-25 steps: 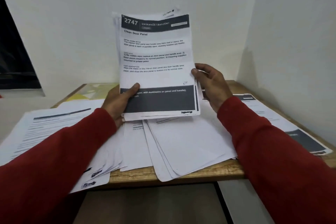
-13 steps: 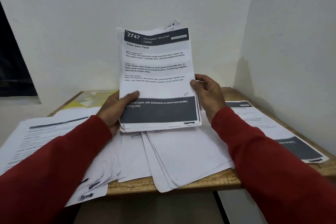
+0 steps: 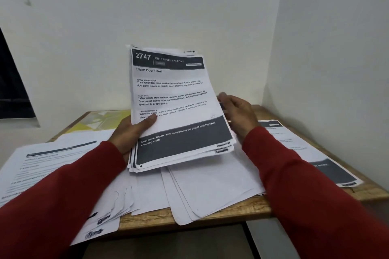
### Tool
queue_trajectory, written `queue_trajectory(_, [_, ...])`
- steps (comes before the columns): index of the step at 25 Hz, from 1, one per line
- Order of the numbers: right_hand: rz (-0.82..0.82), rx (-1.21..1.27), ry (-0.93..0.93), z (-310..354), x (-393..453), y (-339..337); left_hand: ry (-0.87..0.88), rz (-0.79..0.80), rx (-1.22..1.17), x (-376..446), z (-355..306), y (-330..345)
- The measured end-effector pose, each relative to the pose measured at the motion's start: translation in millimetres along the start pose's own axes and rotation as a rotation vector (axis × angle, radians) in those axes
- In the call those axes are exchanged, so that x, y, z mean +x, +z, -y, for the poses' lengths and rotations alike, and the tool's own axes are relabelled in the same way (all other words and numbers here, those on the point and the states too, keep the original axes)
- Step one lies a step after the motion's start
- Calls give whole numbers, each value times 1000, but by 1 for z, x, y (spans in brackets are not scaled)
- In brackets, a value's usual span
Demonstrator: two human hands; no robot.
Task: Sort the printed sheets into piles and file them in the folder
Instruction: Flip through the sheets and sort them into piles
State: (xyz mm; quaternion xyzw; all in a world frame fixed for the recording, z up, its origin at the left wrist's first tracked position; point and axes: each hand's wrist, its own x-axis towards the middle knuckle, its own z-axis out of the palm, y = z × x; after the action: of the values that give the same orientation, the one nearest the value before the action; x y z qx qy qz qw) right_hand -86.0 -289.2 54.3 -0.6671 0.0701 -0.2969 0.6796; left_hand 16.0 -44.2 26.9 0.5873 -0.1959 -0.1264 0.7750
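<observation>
A wooden table (image 3: 210,214) is standing in the corner of white walls, and paper is lying over nearly all of it. A loose spread of blank-faced sheets (image 3: 210,187) is fanning out over the front edge, printed sheets (image 3: 48,162) are lying face up on the left, and another printed pile (image 3: 311,153) is resting on the right side near the wall. A yellow-patterned folder (image 3: 99,121) is showing at the back left, partly under the papers. Above the middle, the person in red sleeves is holding up a stack of printed sheets (image 3: 172,99) — tilted, top page headed "2747" and "Clean Door Panel". The left hand (image 3: 131,134) is gripping the stack's lower left edge, thumb pressed across the front page. The right hand (image 3: 237,113) is sitting at the stack's right edge with fingers curled behind it — whether they are actually pinching the paper, I cannot tell.
</observation>
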Motion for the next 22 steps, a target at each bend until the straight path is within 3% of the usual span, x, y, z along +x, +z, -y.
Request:
queue_trajectory(2, [-58, -37, 47, 15, 2, -31, -2, -8, 15, 2, 1, -2])
queue_trajectory(4, [-87, -258, 91, 27, 2, -80, -11, 17, 66, 4, 5, -2])
queue_trajectory(7, [-147, -931, 208, 34, -3, -150, -32, 87, 114, 4, 10, 2])
queue_trajectory(9, [-84, -1374, 347, 33, -14, -172, -56, 123, 125, 4, 13, 2])
queue_trajectory(10, [-28, -1483, 409, 30, -19, -175, -65, 132, 135, 4, 13, 3])
queue_trajectory(12, [44, -1527, 474, 26, -23, -172, -66, 130, 143, 2, 13, 3])
queue_trajectory(22, [69, -1453, 553, 36, -6, -150, -47, 129, 162, 3, 14, -1])
